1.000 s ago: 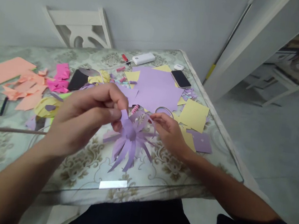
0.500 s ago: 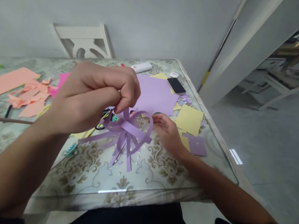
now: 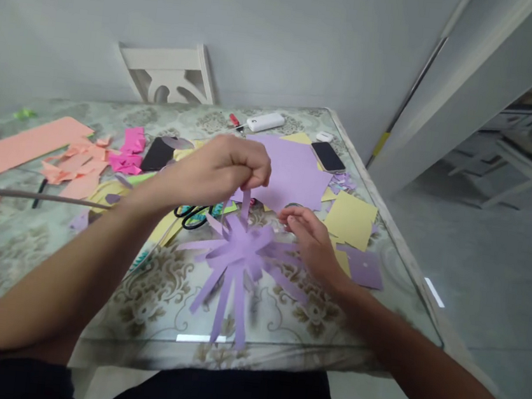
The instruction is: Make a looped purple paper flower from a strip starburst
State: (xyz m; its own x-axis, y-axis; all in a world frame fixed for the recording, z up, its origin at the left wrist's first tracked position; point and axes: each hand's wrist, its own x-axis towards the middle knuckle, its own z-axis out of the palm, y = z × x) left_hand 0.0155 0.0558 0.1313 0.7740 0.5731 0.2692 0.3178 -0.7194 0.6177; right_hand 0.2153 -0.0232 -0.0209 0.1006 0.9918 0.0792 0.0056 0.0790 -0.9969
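My left hand is closed in a fist over the table, pinching one upright strip of a purple paper flower made of long narrow strips. The flower hangs below the fist, its strips fanning outward over the tabletop. To its right rests my right hand, fingers loosely curved and apart, with nothing visible between them. A thin dark curved rim, perhaps of a tape roll, shows just behind those fingertips. Black-handled scissors lie left of the flower, partly covered by paper.
A large purple sheet lies behind my hands. Yellow paper, a phone and purple scraps are at the right. A white device sits at the back. Orange paper and pink crepe paper lie left.
My left hand has moved away from me, still gripping a strip. The flower, looped and bunched before, is now lower with its strips spread out. My right hand has stayed about where it was.
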